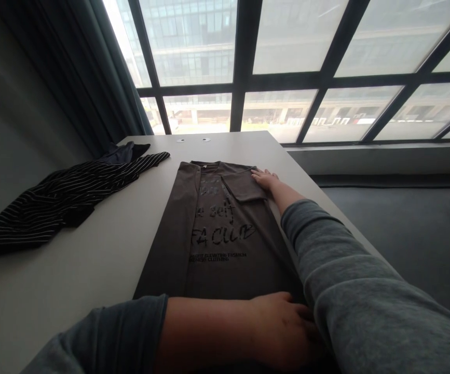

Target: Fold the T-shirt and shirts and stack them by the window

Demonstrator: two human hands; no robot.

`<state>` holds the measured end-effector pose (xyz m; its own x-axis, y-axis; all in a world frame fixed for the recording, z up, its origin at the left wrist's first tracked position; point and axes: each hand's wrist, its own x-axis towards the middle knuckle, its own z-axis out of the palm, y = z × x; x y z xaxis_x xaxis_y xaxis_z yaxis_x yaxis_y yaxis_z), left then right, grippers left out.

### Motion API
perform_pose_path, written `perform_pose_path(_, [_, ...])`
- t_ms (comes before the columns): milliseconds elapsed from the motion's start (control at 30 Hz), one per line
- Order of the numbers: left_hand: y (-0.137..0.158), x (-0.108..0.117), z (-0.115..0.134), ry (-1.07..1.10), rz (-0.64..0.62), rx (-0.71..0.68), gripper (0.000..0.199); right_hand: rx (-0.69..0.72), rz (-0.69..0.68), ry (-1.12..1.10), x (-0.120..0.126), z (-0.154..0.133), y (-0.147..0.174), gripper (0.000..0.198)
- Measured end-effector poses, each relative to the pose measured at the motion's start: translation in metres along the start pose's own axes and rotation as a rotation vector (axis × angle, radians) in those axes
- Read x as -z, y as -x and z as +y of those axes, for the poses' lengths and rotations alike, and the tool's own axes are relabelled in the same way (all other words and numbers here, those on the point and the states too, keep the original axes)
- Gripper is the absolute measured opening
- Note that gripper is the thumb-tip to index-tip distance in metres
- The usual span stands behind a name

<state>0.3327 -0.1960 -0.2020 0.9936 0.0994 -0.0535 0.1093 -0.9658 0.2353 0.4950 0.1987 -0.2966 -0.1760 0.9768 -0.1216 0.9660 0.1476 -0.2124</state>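
Observation:
A dark brown-grey T-shirt (pixel 217 278) with black lettering on its chest lies lengthwise on the white table. Its left side is folded inward in a long strip, and the right sleeve (pixel 244 186) lies across the front. My right hand (pixel 266 179) rests on the far right shoulder edge of the shirt, fingers stretched out. Across the near part reaches my left arm, with my left hand (pixel 283 330) lying palm down by the shirt's lower right edge. The left fingers look extended and slightly apart; their tips are lost in shadow near my right sleeve.
A black garment with white stripes (pixel 65 192) lies loosely along the left side of the white table (pixel 131 228). Two small round fittings sit near the far edge. A dark curtain (pixel 88 67) hangs at the left, and large framed windows (pixel 283 36) stand beyond.

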Motion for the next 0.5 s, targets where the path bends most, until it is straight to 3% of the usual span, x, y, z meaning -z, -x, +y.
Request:
perform_pose_path(200, [-0.007,-0.003,-0.005,-0.053,0.049,-0.102,0.032,0.060,-0.017,0.013,0.020,-0.017,-0.011,0.049])
perform_pose_path(367, [-0.007,0.004,0.003,-0.074,0.099,-0.005,0.024,0.127,-0.023,0.029,0.048,-0.033,-0.023,0.037])
perform_pose_path(500, [0.020,0.015,0.013,-0.072,0.168,0.070,0.017,0.123,0.029,0.020,0.064,-0.047,-0.021,0.042])
